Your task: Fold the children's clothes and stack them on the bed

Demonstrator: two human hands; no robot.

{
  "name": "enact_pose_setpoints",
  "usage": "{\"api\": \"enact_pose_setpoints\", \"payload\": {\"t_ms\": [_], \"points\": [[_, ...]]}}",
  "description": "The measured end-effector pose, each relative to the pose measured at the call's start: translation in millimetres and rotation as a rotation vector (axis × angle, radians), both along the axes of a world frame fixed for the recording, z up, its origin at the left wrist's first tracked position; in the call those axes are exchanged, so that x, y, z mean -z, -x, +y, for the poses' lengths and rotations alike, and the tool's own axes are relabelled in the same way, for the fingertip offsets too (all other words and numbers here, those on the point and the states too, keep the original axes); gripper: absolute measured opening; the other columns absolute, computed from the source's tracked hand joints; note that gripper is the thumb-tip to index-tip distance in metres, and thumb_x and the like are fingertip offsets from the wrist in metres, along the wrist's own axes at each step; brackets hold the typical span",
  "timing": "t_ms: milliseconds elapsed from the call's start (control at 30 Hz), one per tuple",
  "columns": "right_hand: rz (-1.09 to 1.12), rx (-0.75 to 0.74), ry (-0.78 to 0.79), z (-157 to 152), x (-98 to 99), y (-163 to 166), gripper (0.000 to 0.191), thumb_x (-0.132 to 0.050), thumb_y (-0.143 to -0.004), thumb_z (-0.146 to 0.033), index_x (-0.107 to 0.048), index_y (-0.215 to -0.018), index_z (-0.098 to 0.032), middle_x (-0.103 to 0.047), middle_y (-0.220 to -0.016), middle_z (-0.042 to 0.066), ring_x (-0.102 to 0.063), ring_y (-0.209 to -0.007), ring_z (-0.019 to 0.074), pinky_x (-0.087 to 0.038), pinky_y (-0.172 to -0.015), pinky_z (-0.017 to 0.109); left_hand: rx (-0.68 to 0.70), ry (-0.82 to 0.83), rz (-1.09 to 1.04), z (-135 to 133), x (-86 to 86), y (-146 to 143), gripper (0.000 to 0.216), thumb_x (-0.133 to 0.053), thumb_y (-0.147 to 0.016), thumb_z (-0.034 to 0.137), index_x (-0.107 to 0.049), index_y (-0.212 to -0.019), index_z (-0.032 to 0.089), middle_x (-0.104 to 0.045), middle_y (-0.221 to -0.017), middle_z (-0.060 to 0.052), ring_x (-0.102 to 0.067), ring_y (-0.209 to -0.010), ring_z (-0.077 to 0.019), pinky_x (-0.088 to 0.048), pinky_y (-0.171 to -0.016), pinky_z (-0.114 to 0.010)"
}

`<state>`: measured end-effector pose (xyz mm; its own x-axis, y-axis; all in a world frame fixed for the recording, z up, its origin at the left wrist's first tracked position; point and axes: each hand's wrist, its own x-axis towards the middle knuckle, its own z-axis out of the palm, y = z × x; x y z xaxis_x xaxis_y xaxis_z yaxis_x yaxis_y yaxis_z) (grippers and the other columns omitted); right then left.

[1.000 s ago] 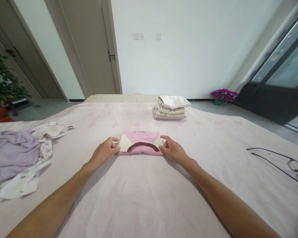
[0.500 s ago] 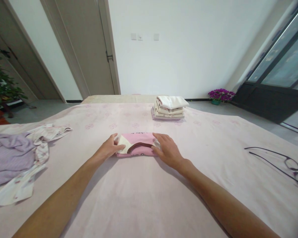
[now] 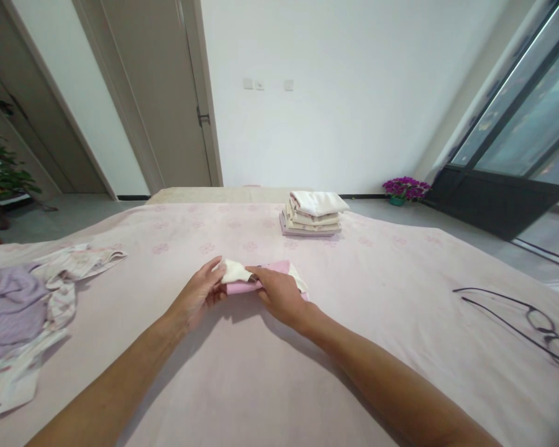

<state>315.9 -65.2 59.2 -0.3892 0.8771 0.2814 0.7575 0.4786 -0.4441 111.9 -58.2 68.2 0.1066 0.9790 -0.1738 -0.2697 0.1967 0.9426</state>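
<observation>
A small folded cloth (image 3: 236, 273), pink with cream ends and a bit of brown, is set near the middle of a pink flowered sheet (image 3: 242, 379). Its left end is pinched by the left hand (image 3: 204, 290). Its middle is covered by the right hand (image 3: 282, 295); whether it is gripped there cannot be told. The 2 hands are held just beside each other. Beyond them, a stack of folded cloths (image 3: 312, 218) is topped by a white one. At far left, a rumpled heap of lavender and patterned clothes (image 3: 13, 301) is seen; at far right, glasses (image 3: 548, 331) are laid with both arms unfolded.
</observation>
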Motion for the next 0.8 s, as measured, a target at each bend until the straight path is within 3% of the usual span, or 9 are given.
{"api": "enact_pose_setpoints", "payload": {"t_ms": [133, 267, 367, 433, 533, 600, 667, 733, 800], "points": [[0.356, 0.175, 0.144, 16.9, -31.9, -20.5, 0.028, -0.050, -0.082, -0.019, -0.067, -0.103, -0.021, -0.074, -0.096, 0.003, -0.067, -0.090, 0.0229, -0.050, -0.078, 0.031, -0.054, -0.184, 0.082, 5.0, 3.9, 3.1, 0.071, -0.064, -0.085, 0.050, -0.036, -0.146, 0.023, -0.070, -0.096, -0.005, -0.063, -0.069, -0.0130, -0.050, -0.060, -0.024], [0.890, 0.258, 0.350, 37.2, -56.8, -61.7, 0.022, -0.059, -0.082, -0.038, -0.063, -0.091, -0.019, -0.071, -0.080, 0.004, -0.066, -0.078, 0.0232, -0.053, -0.071, 0.034, -0.130, -0.232, 0.482, 18.5, 34.1, 13.4, 0.077, -0.058, -0.087, 0.046, -0.028, -0.151, 0.020, -0.068, -0.105, -0.008, -0.066, -0.081, -0.0164, -0.051, -0.071, -0.029], [1.053, 0.367, 0.363, 55.1, -72.4, -107.7, 0.020, -0.063, -0.079, -0.037, -0.060, -0.089, -0.020, -0.068, -0.072, 0.004, -0.066, -0.071, 0.0227, -0.055, -0.070, 0.038, -0.132, -0.272, 0.618, 30.8, 57.9, 21.5, 0.074, -0.057, -0.086, 0.043, -0.030, -0.151, 0.017, -0.069, -0.102, -0.008, -0.066, -0.083, -0.0171, -0.050, -0.076, -0.031], [1.038, 0.500, 0.258, 69.6, -87.2, -141.7, 0.017, -0.065, -0.077, -0.034, -0.058, -0.082, -0.020, -0.065, -0.065, 0.003, -0.065, -0.066, 0.0225, -0.055, -0.066, 0.038, -0.098, -0.308, 0.686, 36.6, 66.6, 25.2, 0.070, -0.055, -0.087, 0.042, -0.033, -0.149, 0.017, -0.070, -0.101, -0.008, -0.067, -0.085, -0.0180, -0.049, -0.081, -0.033], [0.806, 0.727, -0.137, 95.9, -121.7, -186.6, 0.015, -0.063, -0.079, -0.032, -0.061, -0.081, -0.017, -0.065, -0.069, 0.004, -0.062, -0.065, 0.0196, -0.051, -0.060, 0.032, -0.027, -0.345, 0.799, 39.2, 69.1, 27.7, 0.063, -0.052, -0.088, 0.040, -0.039, -0.146, 0.018, -0.070, -0.103, -0.008, -0.067, -0.091, -0.0203, -0.047, -0.087, -0.034], [0.701, 0.796, -0.320, 116.4, -147.5, -205.3, 0.022, -0.060, -0.083, -0.033, -0.064, -0.093, -0.013, -0.068, -0.086, 0.008, -0.061, -0.075, 0.0177, -0.048, -0.066, 0.030, 0.001, -0.354, 0.857, 38.0, 67.2, 27.8, 0.060, -0.050, -0.088, 0.039, -0.042, -0.145, 0.020, -0.071, -0.105, -0.007, -0.067, -0.092, -0.0211, -0.046, -0.086, -0.034], [0.407, 0.796, -0.583, 138.8, -164.3, -212.0, 0.035, -0.051, -0.092, -0.038, -0.063, -0.112, -0.011, -0.068, -0.105, 0.013, -0.059, -0.089, 0.0175, -0.045, -0.077, 0.031, 0.013, -0.351, 0.883, 36.0, 65.2, 27.5, 0.058, -0.049, -0.089, 0.039, -0.043, -0.144, 0.022, -0.071, -0.106, -0.006, -0.067, -0.093, -0.0213, -0.046, -0.085, -0.033], [0.267, 0.758, -0.613, 160.7, -162.8, -207.9, 0.039, -0.045, -0.096, -0.034, -0.059, -0.125, -0.013, -0.067, -0.116, 0.014, -0.058, -0.099, 0.0183, -0.042, -0.085, 0.032, 0.017, -0.348, 0.891, 34.3, 63.7, 27.3, 0.056, -0.049, -0.088, 0.039, -0.046, -0.142, 0.022, -0.071, -0.107, -0.006, -0.067, -0.095, -0.0215, -0.046, -0.085, -0.032], [0.183, 0.717, -0.541, 178.9, -141.8, -197.4, 0.038, -0.051, -0.092, -0.025, -0.060, -0.127, -0.015, -0.069, -0.116, 0.013, -0.059, -0.101, 0.0206, -0.042, -0.088, 0.034, 0.026, -0.351, 0.892, 33.0, 62.9, 27.4, 0.053, -0.049, -0.088, 0.039, -0.049, -0.139, 0.022, -0.071, -0.108, -0.006, -0.067, -0.096, -0.0215, -0.045, -0.086, -0.032]]}}
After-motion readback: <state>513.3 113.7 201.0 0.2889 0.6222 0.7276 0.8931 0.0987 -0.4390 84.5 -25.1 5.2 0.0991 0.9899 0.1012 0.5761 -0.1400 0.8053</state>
